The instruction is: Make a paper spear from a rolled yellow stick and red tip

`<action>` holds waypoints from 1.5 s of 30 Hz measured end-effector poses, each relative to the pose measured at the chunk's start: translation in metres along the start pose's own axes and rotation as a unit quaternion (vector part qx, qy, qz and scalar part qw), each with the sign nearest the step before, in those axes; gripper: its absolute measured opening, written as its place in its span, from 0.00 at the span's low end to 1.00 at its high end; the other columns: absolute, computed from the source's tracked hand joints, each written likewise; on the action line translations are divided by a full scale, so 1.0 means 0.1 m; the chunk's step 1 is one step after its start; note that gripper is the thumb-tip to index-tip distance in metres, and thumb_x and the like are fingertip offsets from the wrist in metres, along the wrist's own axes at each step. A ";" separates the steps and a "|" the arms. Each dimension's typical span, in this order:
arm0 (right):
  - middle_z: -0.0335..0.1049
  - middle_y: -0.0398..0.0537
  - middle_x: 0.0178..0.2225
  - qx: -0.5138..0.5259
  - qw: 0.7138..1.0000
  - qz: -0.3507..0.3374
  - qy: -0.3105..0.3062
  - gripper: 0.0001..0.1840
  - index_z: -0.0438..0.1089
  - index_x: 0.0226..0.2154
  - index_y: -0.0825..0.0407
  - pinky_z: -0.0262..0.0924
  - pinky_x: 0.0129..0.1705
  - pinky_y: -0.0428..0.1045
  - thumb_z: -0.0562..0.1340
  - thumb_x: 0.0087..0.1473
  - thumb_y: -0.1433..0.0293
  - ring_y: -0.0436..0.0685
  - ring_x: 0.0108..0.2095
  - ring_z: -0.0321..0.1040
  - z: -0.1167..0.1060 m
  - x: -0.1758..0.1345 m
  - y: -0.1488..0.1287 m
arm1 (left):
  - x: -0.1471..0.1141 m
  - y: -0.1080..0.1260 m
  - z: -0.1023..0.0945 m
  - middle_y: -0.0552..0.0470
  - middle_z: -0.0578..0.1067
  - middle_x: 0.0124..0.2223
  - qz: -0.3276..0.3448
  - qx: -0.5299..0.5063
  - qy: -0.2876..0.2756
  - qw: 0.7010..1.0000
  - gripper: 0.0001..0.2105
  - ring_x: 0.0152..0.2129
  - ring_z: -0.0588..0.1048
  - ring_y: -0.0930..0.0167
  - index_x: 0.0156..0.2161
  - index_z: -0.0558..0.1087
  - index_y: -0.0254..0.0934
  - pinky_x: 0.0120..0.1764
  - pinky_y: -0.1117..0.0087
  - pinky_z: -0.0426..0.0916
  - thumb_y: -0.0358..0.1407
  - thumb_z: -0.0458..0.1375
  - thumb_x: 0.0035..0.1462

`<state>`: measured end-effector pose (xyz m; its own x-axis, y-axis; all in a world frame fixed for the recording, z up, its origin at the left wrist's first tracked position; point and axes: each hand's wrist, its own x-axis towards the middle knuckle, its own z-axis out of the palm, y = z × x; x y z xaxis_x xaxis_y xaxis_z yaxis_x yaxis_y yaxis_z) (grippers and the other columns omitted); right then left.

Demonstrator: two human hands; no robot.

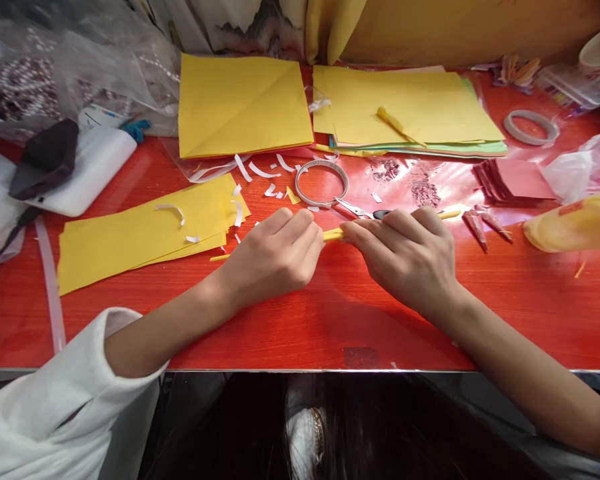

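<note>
While a thin yellow paper roll (334,235) bridges the gap between them, the left hand (285,250) and the right hand (410,250) are both closed around it — fingers curled, fingertips hidden — above the red table (260,333). Scissors (353,208), partly hidden by the right hand, point toward a tape ring (314,202). White scraps (243,168) lie scattered nearby, some on the yellow strips (130,233) at left; farther back sit larger yellow sheets (245,107) — beside another yellow pile (350,100).
</note>
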<state>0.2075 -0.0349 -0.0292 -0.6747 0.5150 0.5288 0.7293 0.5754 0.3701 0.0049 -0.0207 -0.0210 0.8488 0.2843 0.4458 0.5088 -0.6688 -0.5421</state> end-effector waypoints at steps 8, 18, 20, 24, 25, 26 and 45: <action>0.70 0.43 0.25 -0.010 1.000 0.002 -0.014 0.05 0.65 0.31 0.52 0.46 0.31 0.48 0.54 0.56 0.74 0.52 0.28 0.56 -0.01 0.00 0.00 | 0.00 0.02 0.01 0.52 0.64 0.22 0.001 -0.004 0.001 1.000 0.09 0.23 0.65 0.71 0.27 0.67 0.31 0.25 0.69 0.56 0.28 0.48 0.56; 0.69 0.44 0.25 0.004 1.000 0.005 -0.015 0.07 0.65 0.29 0.53 0.45 0.30 0.49 0.53 0.57 0.72 0.52 0.29 0.54 0.01 0.00 -0.01 | 0.00 0.00 0.00 0.51 0.64 0.22 -0.002 -0.016 -0.006 1.000 0.11 0.24 0.65 0.71 0.28 0.68 0.30 0.25 0.69 0.56 0.28 0.46 0.58; 0.69 0.45 0.25 0.003 1.000 0.002 -0.025 0.08 0.65 0.28 0.53 0.45 0.31 0.49 0.53 0.57 0.71 0.52 0.29 0.55 0.01 0.01 -0.01 | 0.00 0.01 0.00 0.52 0.64 0.22 -0.002 -0.012 -0.006 1.000 0.11 0.23 0.65 0.71 0.27 0.67 0.31 0.25 0.69 0.56 0.28 0.46 0.57; 0.68 0.46 0.24 0.002 0.999 -0.002 -0.038 0.08 0.66 0.34 0.54 0.44 0.31 0.49 0.52 0.58 0.71 0.53 0.29 0.55 0.00 0.02 0.00 | 0.00 0.01 0.01 0.52 0.63 0.21 -0.001 -0.004 -0.009 1.000 0.09 0.22 0.64 0.71 0.25 0.65 0.32 0.25 0.69 0.56 0.28 0.48 0.56; 0.68 0.46 0.24 -0.002 0.999 0.001 -0.035 0.08 0.66 0.36 0.55 0.44 0.31 0.49 0.52 0.58 0.71 0.53 0.29 0.55 0.00 0.02 0.01 | 0.00 0.01 0.01 0.52 0.63 0.21 -0.002 -0.003 -0.008 1.000 0.09 0.22 0.64 0.71 0.25 0.65 0.32 0.24 0.69 0.56 0.28 0.49 0.56; 0.67 0.46 0.23 -0.006 1.000 0.003 -0.031 0.08 0.65 0.37 0.55 0.44 0.31 0.49 0.52 0.57 0.71 0.53 0.29 0.55 0.00 0.02 0.01 | 0.00 0.00 0.01 0.52 0.64 0.22 -0.003 -0.002 -0.007 1.000 0.09 0.22 0.65 0.71 0.25 0.65 0.32 0.24 0.69 0.56 0.29 0.49 0.56; 0.71 0.47 0.32 0.013 0.998 0.009 -0.060 0.10 0.66 0.38 0.52 0.45 0.31 0.50 0.50 0.58 0.71 0.54 0.31 0.57 -0.03 0.00 0.03 | -0.01 0.00 0.01 0.51 0.65 0.22 -0.005 -0.022 -0.020 1.000 0.12 0.23 0.65 0.71 0.26 0.66 0.32 0.25 0.69 0.55 0.28 0.45 0.58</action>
<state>0.2096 -0.0350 -0.0263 -0.6716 0.5966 0.4393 0.7391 0.5807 0.3412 0.0044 -0.0198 -0.0222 0.8495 0.3173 0.4215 0.5108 -0.6946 -0.5065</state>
